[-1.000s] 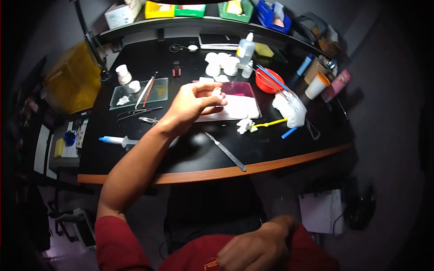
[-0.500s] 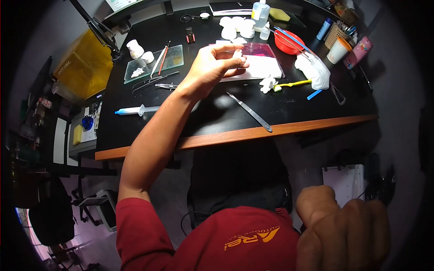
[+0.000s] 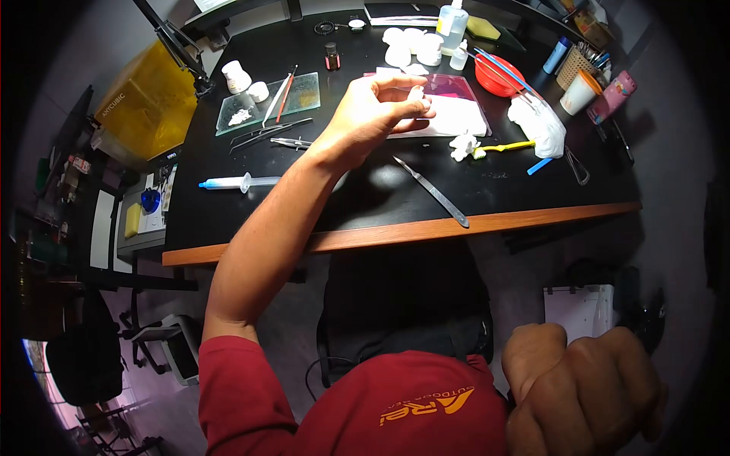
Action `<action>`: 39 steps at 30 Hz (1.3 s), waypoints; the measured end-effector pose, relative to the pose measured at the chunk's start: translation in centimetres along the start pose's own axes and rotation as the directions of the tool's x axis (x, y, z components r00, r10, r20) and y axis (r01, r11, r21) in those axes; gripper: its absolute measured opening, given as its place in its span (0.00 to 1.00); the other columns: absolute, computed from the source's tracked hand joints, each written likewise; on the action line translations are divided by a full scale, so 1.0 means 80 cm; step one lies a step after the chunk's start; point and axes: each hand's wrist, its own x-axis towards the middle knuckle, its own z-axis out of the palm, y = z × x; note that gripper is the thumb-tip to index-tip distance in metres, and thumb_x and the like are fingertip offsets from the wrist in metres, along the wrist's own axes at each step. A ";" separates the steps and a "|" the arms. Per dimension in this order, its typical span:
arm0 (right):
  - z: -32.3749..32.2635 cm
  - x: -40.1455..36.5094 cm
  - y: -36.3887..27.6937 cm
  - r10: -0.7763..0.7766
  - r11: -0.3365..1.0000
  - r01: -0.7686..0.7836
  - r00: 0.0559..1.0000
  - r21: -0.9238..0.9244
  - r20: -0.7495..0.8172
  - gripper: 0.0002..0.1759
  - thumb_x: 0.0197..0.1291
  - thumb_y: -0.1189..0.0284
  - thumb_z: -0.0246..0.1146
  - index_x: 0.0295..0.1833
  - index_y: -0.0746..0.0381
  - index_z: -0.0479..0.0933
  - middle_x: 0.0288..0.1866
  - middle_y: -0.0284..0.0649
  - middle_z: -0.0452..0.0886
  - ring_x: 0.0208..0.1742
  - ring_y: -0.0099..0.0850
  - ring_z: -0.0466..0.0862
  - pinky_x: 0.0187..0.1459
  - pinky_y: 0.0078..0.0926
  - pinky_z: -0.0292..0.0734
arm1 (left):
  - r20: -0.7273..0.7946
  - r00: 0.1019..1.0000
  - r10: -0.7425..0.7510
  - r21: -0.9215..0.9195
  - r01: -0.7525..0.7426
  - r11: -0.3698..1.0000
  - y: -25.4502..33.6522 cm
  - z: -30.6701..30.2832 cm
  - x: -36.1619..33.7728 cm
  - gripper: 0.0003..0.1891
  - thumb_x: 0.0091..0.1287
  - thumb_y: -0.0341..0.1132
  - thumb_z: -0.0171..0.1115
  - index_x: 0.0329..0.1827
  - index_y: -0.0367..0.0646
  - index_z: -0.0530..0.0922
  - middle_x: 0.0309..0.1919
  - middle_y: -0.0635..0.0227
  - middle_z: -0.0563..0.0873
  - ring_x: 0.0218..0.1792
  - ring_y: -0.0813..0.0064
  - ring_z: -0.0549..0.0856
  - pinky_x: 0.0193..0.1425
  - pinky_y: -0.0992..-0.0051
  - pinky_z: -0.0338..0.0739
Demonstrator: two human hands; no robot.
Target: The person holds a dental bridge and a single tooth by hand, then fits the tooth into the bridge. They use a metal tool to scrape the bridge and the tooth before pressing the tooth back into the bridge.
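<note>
Above the desk, my left hand (image 3: 366, 114) pinches a small white piece (image 3: 416, 93) between thumb and fingers. The piece is mostly covered, so its kind is not clear. Behind that hand lie a pink sheet (image 3: 449, 82) and a white pad (image 3: 460, 118). A scalpel (image 3: 433, 192) rests on the desktop nearer the front edge. My right hand (image 3: 582, 387) is curled closed at the lower right, close to the camera and off the desk. Whatever its fingers hold, if anything, is hidden.
A syringe (image 3: 239, 183), tweezers (image 3: 289, 143) and a glass slab (image 3: 306, 93) with brushes are on the left. Farther right are a red bowl (image 3: 490, 80), a yellow-handled toothbrush (image 3: 508, 146), crumpled white tissue (image 3: 544, 129) and white jars (image 3: 430, 49). The wooden desk edge (image 3: 395, 235) runs across the front.
The camera view has shifted slightly, moving the desk items rightward in the picture. My right fist has turned a little and sits slightly lower. My left hand keeps its pinch.
</note>
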 end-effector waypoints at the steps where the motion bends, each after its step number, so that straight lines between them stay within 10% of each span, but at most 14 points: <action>1: -0.001 0.000 -0.001 0.007 1.000 -0.007 1.000 -0.002 0.000 0.19 0.64 0.75 0.66 0.20 0.64 0.73 0.21 0.48 0.75 0.22 0.38 0.79 0.30 0.36 0.77 | -0.002 1.000 -0.004 0.006 0.004 1.000 0.000 0.001 -0.001 0.25 0.67 0.31 0.73 0.66 0.35 0.79 0.55 0.53 0.87 0.54 0.65 0.91 0.63 0.68 0.86; 18: -0.012 0.002 -0.014 0.120 0.993 -0.120 0.993 -0.007 -0.004 0.21 0.68 0.73 0.66 0.20 0.63 0.73 0.21 0.45 0.75 0.23 0.37 0.78 0.49 0.57 0.80 | 0.032 0.999 -0.009 0.055 0.007 0.998 -0.002 0.000 0.000 0.27 0.66 0.30 0.75 0.68 0.34 0.77 0.56 0.51 0.87 0.54 0.65 0.90 0.63 0.67 0.86; 39: -0.016 0.001 -0.021 0.141 0.973 -0.139 0.990 -0.184 0.001 0.23 0.71 0.69 0.64 0.19 0.61 0.75 0.19 0.41 0.78 0.21 0.32 0.81 0.55 0.59 0.82 | 0.055 0.998 0.010 0.071 -0.014 0.997 -0.005 -0.002 0.001 0.27 0.65 0.33 0.77 0.67 0.38 0.79 0.53 0.55 0.89 0.52 0.68 0.91 0.63 0.67 0.85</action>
